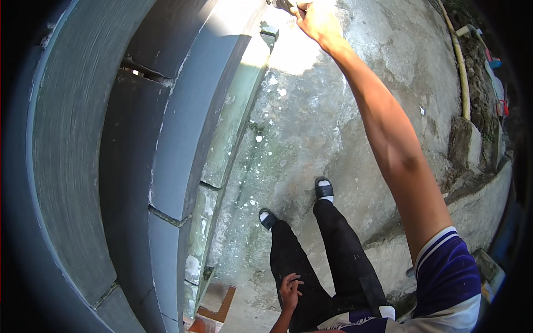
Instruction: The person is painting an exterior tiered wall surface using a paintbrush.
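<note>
My right hand reaches far out at the top edge in bright sunlight, its fingers closed around a small dark object. The frame cuts that object off and glare washes it out, so its kind is unclear. It is close to the sunlit end of a grey-painted stepped ledge. Low in the view, my left hand hangs before my thigh, holding nothing, with its fingers loosely apart. Left of the ledge's light grey face runs a darker grey recessed face, and beyond it a curved-looking grey band with streaky brush marks.
Below the ledge, a pale green base has peeling paint and gaps. White spots dot the concrete floor by my sandals. At right lie a bamboo pole and a low concrete edge. A brown-bordered tile lies bottom left.
</note>
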Action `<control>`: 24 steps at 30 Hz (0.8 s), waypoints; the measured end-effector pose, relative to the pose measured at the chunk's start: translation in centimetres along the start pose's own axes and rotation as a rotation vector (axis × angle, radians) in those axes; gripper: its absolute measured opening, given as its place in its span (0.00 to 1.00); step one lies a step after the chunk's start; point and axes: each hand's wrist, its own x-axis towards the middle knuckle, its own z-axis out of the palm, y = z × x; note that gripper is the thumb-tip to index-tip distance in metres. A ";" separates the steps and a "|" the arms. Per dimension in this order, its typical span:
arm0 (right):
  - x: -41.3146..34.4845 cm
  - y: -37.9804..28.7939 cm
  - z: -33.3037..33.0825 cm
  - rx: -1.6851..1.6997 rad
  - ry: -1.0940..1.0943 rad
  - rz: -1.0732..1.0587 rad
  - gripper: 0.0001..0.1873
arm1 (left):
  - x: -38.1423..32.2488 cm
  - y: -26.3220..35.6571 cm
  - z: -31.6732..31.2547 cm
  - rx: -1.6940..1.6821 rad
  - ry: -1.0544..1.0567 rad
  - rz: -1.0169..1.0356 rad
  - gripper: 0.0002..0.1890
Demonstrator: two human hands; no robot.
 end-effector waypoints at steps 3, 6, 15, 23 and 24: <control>-7.9 -4.3 2.5 0.068 0.002 -0.094 0.13 | 0.1 0.0 0.2 0.035 -0.009 -0.004 0.16; -15.3 -8.1 -0.5 0.198 -0.261 -0.139 0.12 | 0.4 -0.2 0.5 0.021 -0.023 0.000 0.16; -1.4 2.9 -1.2 -0.061 -0.042 -0.333 0.13 | 0.3 -0.6 2.0 0.025 -0.002 -0.010 0.16; 0.8 -0.9 1.3 -0.016 0.170 -0.178 0.11 | 0.1 -0.9 3.6 -0.001 0.016 0.019 0.16; -2.0 -1.7 3.2 -0.046 0.317 -0.231 0.11 | 0.1 -0.9 3.7 -0.011 0.018 0.022 0.16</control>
